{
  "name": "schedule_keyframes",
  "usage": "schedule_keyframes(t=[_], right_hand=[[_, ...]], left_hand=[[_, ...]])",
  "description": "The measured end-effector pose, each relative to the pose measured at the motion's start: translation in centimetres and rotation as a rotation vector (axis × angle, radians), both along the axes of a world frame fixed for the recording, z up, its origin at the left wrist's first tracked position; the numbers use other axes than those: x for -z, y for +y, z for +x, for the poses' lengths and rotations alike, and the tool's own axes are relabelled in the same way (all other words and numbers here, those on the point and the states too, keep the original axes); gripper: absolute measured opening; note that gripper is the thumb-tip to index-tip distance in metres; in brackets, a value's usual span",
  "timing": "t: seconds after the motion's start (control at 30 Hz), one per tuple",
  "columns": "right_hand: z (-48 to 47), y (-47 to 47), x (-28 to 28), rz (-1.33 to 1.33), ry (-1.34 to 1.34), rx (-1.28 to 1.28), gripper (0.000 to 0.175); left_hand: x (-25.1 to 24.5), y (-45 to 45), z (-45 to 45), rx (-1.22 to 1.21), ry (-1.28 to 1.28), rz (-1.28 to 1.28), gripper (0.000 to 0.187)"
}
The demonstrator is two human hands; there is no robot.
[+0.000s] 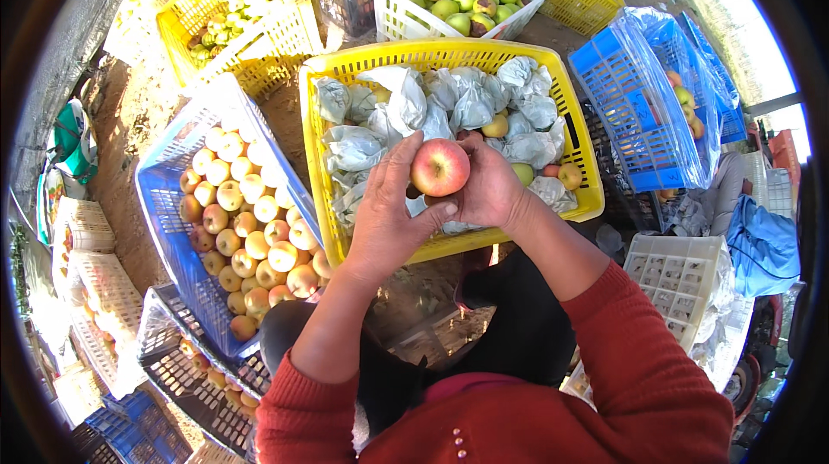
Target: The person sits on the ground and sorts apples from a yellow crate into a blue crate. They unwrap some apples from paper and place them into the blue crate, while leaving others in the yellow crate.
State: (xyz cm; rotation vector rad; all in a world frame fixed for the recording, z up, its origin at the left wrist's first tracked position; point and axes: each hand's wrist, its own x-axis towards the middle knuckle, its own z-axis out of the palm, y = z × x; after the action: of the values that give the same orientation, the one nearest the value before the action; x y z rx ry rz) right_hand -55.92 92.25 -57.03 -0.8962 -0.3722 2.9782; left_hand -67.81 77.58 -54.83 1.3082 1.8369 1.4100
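Note:
A red apple rests between my two hands, above the near part of a yellow plastic crate. My left hand holds it from the left, with the thumb under it. From the right, my right hand cups the same apple, its fingertips partly hidden behind the fruit. Inside the yellow crate are many apples wrapped in pale bags, and a few bare ones such as a yellowish apple at the right. What lies directly beneath my hands is hidden.
Left of the yellow crate stands a blue crate lined with plastic and filled with apples. Behind is a white crate of green apples. A tilted blue crate and a white crate stand at the right.

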Motion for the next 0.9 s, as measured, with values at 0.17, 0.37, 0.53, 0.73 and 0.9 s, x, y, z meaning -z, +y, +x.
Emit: schedule_keyframes(t=[0.17, 0.37, 0.53, 0.73, 0.9], right_hand=[[-0.9, -0.9, 0.5, 0.123, 0.12, -0.125, 0.04], [-2.1, -1.4, 1.6, 0.622, -0.028, -0.218, 0.046], [-3.3, -2.3, 4.2, 0.94, -0.127, -0.418, 0.046], [-4.1, -5.8, 7.3, 1.438, -0.177, -0.479, 0.04], [-5.9, -12.7, 8.3, 2.054, -0.058, -0.535, 0.047]], left_hand=[[0.5, 0.0, -0.6, -0.055, -0.048, 0.019, 0.074], [-0.6, -0.7, -1.8, -0.2, -0.434, 0.25, 0.063], [-4.9, -4.8, -4.9, -0.213, -0.911, 0.516, 0.059], [-5.2, -16.0, -10.0, -0.443, -0.877, 1.034, 0.07], [3.4, -34.0, -14.1, -1.076, -0.691, 0.717, 0.061]])
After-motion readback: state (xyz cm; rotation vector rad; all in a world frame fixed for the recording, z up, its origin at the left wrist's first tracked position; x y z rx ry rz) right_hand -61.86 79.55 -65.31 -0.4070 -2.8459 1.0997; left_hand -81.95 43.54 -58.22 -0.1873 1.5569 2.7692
